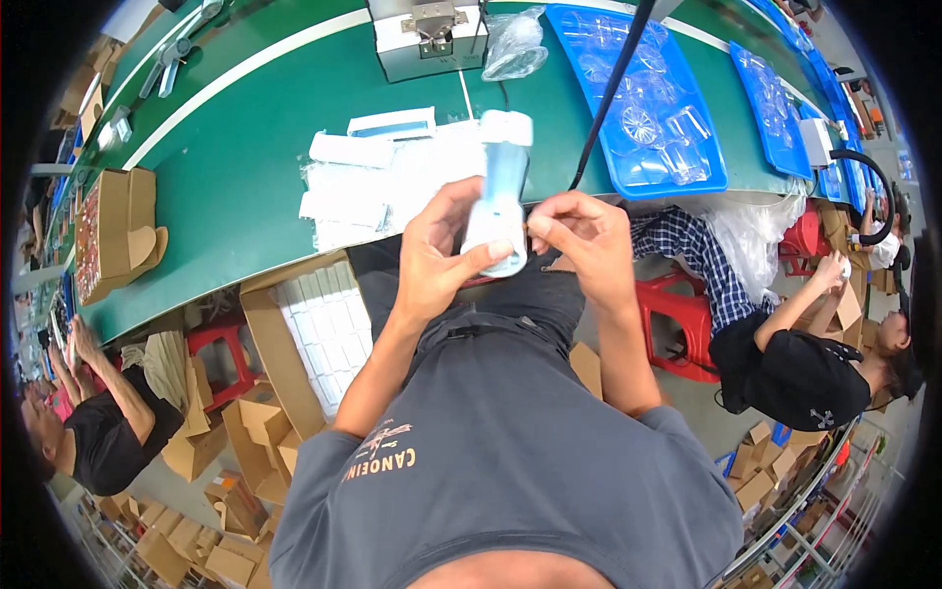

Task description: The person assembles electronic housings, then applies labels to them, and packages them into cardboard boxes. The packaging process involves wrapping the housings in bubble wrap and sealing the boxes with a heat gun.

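Observation:
My left hand [446, 240] is wrapped round a white and pale-blue handheld device [502, 187], long, with a blocky top end and a rounded lower end. It is held upright over the table's near edge, and its exact kind is unclear. Close to the device's lower right side, my right hand [581, 236] has thumb and fingertips pinched together; what lies between them, if anything, is too small to make out. Just beyond my left hand, white wrapped pieces [351, 150] and a pale-blue and white part [392, 124] lie on bright white sheeting [432, 162].
Blue trays [628, 177] of clear plastic parts stand right, past a black cable [610, 93]. A latched metal case [432, 44] is at the back. Cartons [120, 236] sit left; one [257, 314] below holds white boxes [324, 329]. Co-workers [795, 363] sit on both sides.

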